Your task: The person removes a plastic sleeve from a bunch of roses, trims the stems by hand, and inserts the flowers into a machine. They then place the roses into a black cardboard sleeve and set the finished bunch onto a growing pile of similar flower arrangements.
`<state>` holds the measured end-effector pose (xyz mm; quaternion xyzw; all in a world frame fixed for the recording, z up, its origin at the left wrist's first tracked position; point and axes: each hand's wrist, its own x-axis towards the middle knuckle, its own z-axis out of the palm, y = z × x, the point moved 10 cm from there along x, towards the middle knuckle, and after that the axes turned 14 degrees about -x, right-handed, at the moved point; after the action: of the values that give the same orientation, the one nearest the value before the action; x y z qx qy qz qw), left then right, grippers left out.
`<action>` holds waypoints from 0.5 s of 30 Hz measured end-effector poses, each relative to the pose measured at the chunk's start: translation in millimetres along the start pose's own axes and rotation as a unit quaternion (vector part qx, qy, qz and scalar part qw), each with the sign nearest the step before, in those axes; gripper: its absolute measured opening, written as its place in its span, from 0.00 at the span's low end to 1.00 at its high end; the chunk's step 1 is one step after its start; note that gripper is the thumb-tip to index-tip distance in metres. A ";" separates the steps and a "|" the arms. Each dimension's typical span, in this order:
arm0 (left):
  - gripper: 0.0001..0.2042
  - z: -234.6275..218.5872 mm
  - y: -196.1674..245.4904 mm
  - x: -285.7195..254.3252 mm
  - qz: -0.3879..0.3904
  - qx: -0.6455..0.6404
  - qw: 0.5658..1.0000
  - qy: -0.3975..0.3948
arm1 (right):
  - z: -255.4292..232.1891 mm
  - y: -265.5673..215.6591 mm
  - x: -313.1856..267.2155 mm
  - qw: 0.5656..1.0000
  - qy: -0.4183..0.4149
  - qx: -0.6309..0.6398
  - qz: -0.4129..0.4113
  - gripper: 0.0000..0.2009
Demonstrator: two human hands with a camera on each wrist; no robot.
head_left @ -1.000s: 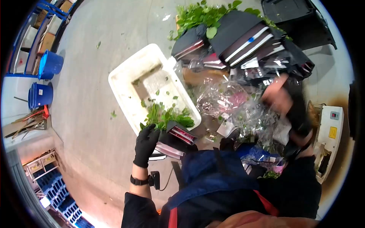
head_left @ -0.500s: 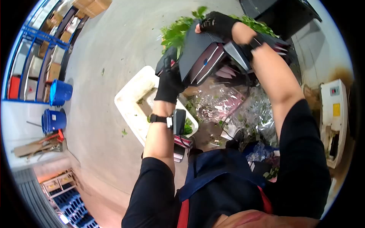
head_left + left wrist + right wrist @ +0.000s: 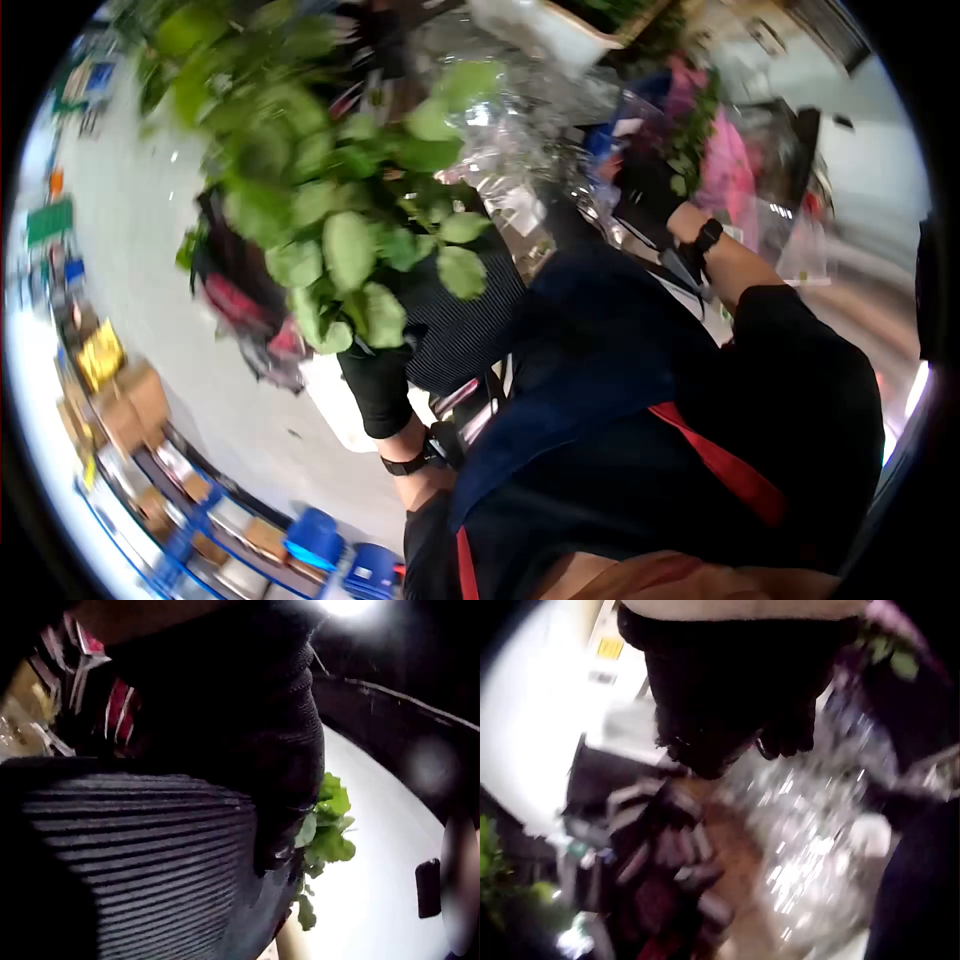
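My left hand (image 3: 375, 385), in a black fingerless glove, grips a bunch of leafy green stems wrapped in dark ribbed cardboard (image 3: 460, 320). Broad leaves (image 3: 290, 190) fan out of the wrap across the upper left of the head view. In the left wrist view the ribbed wrap (image 3: 157, 862) fills the lower part, the glove dark against it. Off to the right, my gloved right hand (image 3: 645, 195) hangs with nothing seen in its fingers. Crumpled clear plastic (image 3: 802, 855) lies beyond it in the right wrist view, along with several dark wrapped bunches (image 3: 660, 862).
Clear plastic film (image 3: 530, 130) heaps up behind the bunch. Pink wrapping (image 3: 730, 170) and more greenery stand on the right. A dark and pink wrapped bundle (image 3: 240, 300) lies on the floor at left. Blue buckets (image 3: 315, 540) and shelving with cartons (image 3: 140, 400) are farther off.
Both hands were at the pile of wrapped bunches. Now a bunch is in the left hand close to the body, and the right hand has moved away right. The head view has swung round.
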<state>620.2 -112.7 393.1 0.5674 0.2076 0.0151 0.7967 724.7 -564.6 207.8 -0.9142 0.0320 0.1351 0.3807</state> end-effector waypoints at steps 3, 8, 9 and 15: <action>0.28 62.2 -47.5 43.4 -0.107 0.084 0.978 -0.157 | -84.5 231.6 -37.2 0.908 0.138 -0.370 0.139 0.17; 0.25 157.5 -142.0 95.3 -0.287 0.047 0.927 -0.238 | -63.5 363.2 -87.5 0.883 -0.046 -0.216 0.413 0.24; 0.25 171.5 -159.1 104.7 -0.305 0.029 0.917 -0.255 | -38.3 377.4 -95.5 0.884 -0.053 -0.045 0.462 0.24; 0.25 254.1 -212.1 134.7 -0.333 0.005 0.893 -0.304 | 12.3 349.6 -69.0 0.937 0.063 0.175 0.295 0.23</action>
<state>786.8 -381.2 226.3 0.4457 0.1324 -0.4255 0.7764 599.2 -806.5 -22.1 -0.7892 0.3470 0.1761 0.4751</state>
